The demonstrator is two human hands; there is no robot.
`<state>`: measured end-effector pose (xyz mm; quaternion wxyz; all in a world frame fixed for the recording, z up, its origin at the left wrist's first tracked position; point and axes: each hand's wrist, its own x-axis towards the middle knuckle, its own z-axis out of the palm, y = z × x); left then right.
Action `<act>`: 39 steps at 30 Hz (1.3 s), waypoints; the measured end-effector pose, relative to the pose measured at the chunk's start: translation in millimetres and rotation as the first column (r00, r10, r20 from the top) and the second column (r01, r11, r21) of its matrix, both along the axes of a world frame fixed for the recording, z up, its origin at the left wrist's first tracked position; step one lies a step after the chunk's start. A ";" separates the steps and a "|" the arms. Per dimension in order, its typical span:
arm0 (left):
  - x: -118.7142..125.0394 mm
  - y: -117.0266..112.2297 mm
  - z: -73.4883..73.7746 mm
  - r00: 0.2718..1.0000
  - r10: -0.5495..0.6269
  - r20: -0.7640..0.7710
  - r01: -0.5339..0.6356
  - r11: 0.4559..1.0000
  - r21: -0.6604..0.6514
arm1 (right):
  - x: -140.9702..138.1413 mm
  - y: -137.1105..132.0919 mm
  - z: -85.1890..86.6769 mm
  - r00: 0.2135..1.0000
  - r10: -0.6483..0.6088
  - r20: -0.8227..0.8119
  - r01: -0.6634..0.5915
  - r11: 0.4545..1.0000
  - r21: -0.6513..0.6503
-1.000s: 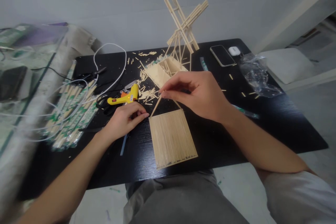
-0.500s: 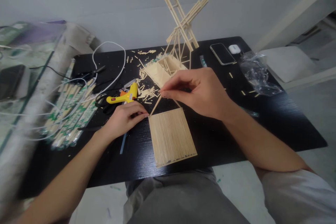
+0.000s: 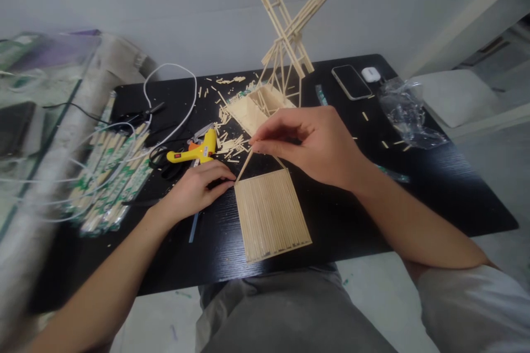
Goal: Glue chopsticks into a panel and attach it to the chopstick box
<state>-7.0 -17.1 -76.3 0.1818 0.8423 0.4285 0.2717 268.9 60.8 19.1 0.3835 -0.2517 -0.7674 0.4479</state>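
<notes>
Head view: where is the slatted panel, and how does it lie?

It's on the black table, in front of the person. Its slats run roughly from the near edge to the far edge.

And the thin stick?

One end is at the panel's far-left corner. From there its long axis slants away from the person and rightward, toward the right hand.

What is that hand doing?

It is beyond the panel's far edge, thumb and forefinger pinching the stick's far end.

And the left hand?

Just left of the panel's far-left corner, so it is the nearer hand to the stick's lower end. Its fingers are curled, thumb and forefinger tips at that corner; I can't make out whether they grip the stick or only touch there.

Anything on the other corner?

A second stick slants from the panel's far-right corner toward the right hand, which hides its upper end. Beyond the panel, leftward, lies a yellow glue gun; straight beyond, a lattice model stands.
</notes>
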 end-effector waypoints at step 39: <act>-0.7 1.0 -4.5 0.994 -0.051 -0.092 0.052 0.999 0.009 | 1.0 1.4 1.2 0.999 0.033 -0.037 -0.038 0.991 -0.130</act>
